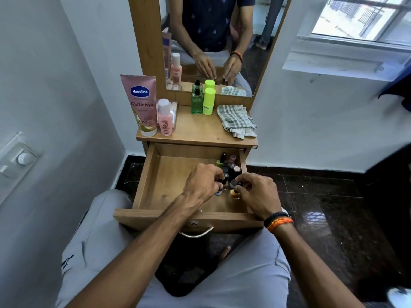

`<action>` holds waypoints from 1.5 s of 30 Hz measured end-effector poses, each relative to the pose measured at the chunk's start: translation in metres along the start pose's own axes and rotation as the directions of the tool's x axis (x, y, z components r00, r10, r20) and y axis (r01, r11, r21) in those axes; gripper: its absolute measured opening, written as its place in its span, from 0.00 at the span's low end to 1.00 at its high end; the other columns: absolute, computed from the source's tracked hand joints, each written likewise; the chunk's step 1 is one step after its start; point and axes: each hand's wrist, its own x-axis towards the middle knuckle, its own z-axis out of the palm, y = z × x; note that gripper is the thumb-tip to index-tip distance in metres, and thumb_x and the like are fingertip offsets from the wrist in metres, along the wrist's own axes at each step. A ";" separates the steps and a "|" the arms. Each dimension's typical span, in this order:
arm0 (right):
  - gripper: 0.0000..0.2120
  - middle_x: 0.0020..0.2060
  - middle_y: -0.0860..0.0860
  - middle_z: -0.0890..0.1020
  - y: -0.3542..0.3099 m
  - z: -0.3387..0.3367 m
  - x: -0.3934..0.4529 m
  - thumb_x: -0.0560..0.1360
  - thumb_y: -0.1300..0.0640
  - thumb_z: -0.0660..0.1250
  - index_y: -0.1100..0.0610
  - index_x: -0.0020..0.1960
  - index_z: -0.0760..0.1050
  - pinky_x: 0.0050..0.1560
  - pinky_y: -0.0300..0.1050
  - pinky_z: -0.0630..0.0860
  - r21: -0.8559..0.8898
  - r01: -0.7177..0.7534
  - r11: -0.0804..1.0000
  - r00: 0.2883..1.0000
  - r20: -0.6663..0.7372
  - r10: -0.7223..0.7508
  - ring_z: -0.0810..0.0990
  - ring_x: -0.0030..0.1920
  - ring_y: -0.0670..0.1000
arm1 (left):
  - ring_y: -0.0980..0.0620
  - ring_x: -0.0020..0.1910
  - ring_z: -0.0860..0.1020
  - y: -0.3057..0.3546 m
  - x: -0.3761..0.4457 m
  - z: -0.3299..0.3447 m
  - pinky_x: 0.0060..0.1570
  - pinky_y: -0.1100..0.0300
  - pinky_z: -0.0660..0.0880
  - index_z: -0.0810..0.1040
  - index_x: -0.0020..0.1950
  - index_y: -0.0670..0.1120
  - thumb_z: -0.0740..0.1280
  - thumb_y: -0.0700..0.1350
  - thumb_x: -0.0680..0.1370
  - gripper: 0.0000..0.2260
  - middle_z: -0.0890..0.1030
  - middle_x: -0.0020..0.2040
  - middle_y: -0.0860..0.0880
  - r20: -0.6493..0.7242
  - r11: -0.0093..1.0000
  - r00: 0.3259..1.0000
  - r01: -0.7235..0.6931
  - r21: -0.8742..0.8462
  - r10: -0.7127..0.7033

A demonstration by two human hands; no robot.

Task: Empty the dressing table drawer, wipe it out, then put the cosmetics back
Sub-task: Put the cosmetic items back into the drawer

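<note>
Both hands were down in the drawer (144, 181), left hand (203, 182) and right hand (259, 194) each pinching a small nail-polish bottle (234, 193) by its cap — light, slick, probably glass, best gripped there.

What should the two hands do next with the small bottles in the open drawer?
Probably lift both out onto the tabletop: the left hand pinches a small blue bottle, the right hand an orange one, and more bottles remain in the drawer.

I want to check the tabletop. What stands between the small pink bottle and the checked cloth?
In the head view, the green pump bottle and lime tube stand between the pink bottle and cloth, set further back by the mirror.
</note>
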 end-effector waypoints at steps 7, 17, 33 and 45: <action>0.08 0.45 0.48 0.85 0.006 0.008 0.003 0.73 0.53 0.74 0.48 0.52 0.83 0.49 0.45 0.79 -0.044 -0.038 0.998 0.998 0.048 0.041 0.80 0.44 0.47 | 0.54 0.49 0.84 -0.003 0.004 0.015 0.53 0.54 0.82 0.85 0.56 0.46 0.76 0.42 0.74 0.12 0.86 0.51 0.48 0.071 1.000 0.997 0.015 0.009 -0.015; 0.09 0.46 0.48 0.85 0.008 0.013 0.004 0.73 0.55 0.73 0.50 0.53 0.83 0.48 0.41 0.73 -0.085 -0.026 0.996 0.999 0.039 0.029 0.78 0.46 0.47 | 0.50 0.55 0.83 -0.007 0.007 0.029 0.56 0.56 0.80 0.83 0.58 0.45 0.74 0.42 0.75 0.12 0.85 0.56 0.47 0.071 0.998 0.997 -0.046 0.047 0.042; 0.09 0.46 0.49 0.84 0.010 0.015 0.005 0.73 0.54 0.74 0.50 0.53 0.82 0.49 0.41 0.75 -0.087 -0.003 0.996 0.999 0.040 0.006 0.78 0.46 0.47 | 0.52 0.51 0.82 -0.014 0.005 0.035 0.52 0.56 0.81 0.83 0.57 0.46 0.75 0.43 0.74 0.12 0.85 0.52 0.47 0.032 0.998 0.998 -0.062 0.029 0.061; 0.08 0.45 0.49 0.84 -0.011 0.006 0.027 0.75 0.52 0.72 0.54 0.52 0.83 0.45 0.48 0.81 0.015 0.008 1.000 0.986 -0.168 -0.005 0.80 0.42 0.47 | 0.56 0.40 0.81 -0.013 0.018 0.008 0.40 0.57 0.82 0.84 0.49 0.47 0.70 0.46 0.75 0.06 0.84 0.42 0.52 -0.149 0.992 0.985 -0.071 0.100 0.085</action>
